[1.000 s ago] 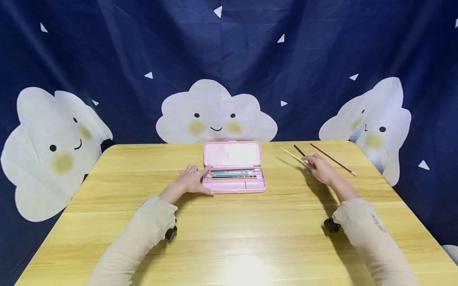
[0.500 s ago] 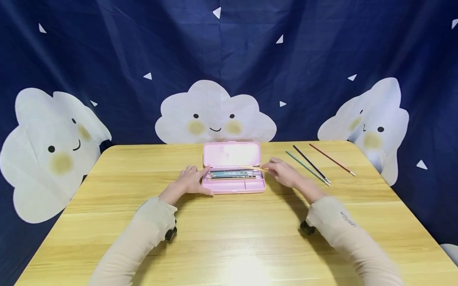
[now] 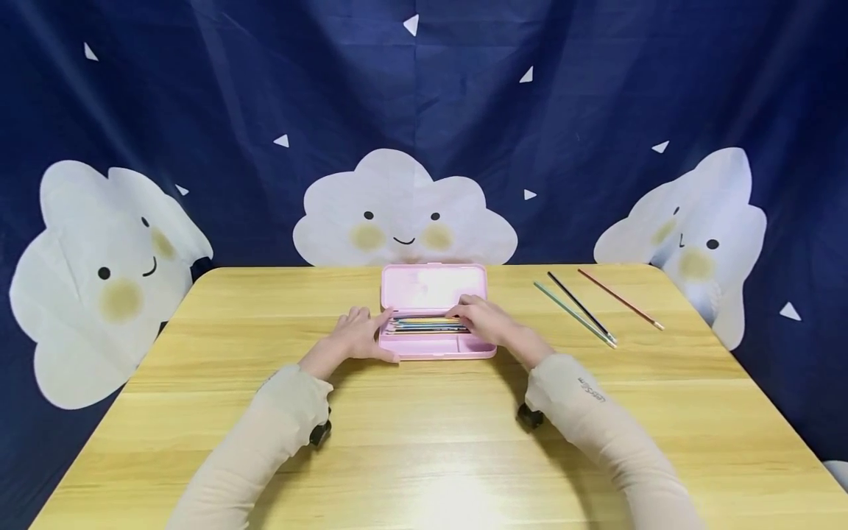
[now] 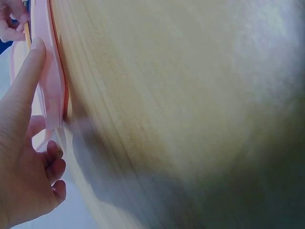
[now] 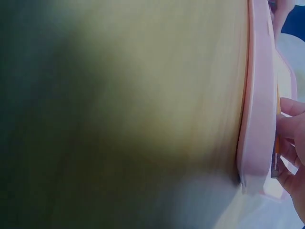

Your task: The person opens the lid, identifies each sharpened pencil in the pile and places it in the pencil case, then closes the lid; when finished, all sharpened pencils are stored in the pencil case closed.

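Note:
A pink pencil case (image 3: 424,346) lies with its lid raised on the wooden table, several pencils (image 3: 424,328) lying lengthwise in its long compartment. My left hand (image 3: 352,337) holds the case's left end between thumb and fingers; in the left wrist view the thumb (image 4: 29,71) lies along its wall. Over the right part of the compartment, my right hand (image 3: 483,321) pinches a yellow pencil (image 5: 278,138), low among the others. Its right end shows below my fingertips in the right wrist view. My right hand hides the right ends of the pencils in the head view.
To the right of the case lie a green pencil (image 3: 575,315), a dark pencil (image 3: 583,306) and a red pencil (image 3: 620,298), all slanting. The case's front tray has a small divider (image 3: 458,344). A dark blue cloud-print curtain (image 3: 563,110) hangs behind the table.
My right hand has carried the yellow pencil leftward from beside the other loose pencils, down into the case. My left hand has stayed on the case's left end.

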`<state>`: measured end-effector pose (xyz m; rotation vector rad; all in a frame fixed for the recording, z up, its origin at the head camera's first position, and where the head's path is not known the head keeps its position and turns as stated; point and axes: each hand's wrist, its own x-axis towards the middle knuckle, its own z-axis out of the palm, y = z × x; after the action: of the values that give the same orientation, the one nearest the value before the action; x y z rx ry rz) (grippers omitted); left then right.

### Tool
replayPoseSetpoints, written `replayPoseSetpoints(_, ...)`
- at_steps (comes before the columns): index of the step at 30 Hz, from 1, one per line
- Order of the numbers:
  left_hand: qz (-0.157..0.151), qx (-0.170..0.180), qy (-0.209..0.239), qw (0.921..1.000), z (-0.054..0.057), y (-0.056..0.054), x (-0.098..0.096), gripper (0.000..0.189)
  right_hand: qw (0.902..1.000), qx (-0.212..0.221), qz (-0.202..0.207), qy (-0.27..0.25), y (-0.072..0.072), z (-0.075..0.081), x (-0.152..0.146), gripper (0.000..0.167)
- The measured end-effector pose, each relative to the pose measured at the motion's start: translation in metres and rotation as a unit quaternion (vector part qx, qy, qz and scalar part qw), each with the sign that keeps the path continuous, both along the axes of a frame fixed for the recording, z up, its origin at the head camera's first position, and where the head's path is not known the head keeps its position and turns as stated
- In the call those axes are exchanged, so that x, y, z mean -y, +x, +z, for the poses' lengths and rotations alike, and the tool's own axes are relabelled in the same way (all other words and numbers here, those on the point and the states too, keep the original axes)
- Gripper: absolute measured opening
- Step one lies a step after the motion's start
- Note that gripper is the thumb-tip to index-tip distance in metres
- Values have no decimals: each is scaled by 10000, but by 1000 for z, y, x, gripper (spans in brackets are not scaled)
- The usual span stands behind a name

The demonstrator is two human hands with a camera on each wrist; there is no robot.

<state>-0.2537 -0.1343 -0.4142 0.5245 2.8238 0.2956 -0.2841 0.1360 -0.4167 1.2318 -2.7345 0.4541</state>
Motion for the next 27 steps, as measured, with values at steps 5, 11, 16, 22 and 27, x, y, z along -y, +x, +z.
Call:
replayPoseSetpoints(5,42,-10,-9,10000,1,1,2,105,9999,-2,142,70,-1,-1,11,23)
replayPoseSetpoints(11,-39,-126,18,9999,0,2,3,103,10000,34,78,-15,-1,-2,9,24)
replayPoseSetpoints(16,-32,-129,-36,9999,-1,2,3,101,9995,76,-126,-294,-3,-1,-7,23)
replayPoseSetpoints(22,-104,-128,165,9997,1,5,6,100,9956,305,-588,-662,-8,1,-33,23)
replayPoseSetpoints(27,-125,-286,230,9992,-1,7,12,94,9841,755,-1325,-910,-14,0,-49,34)
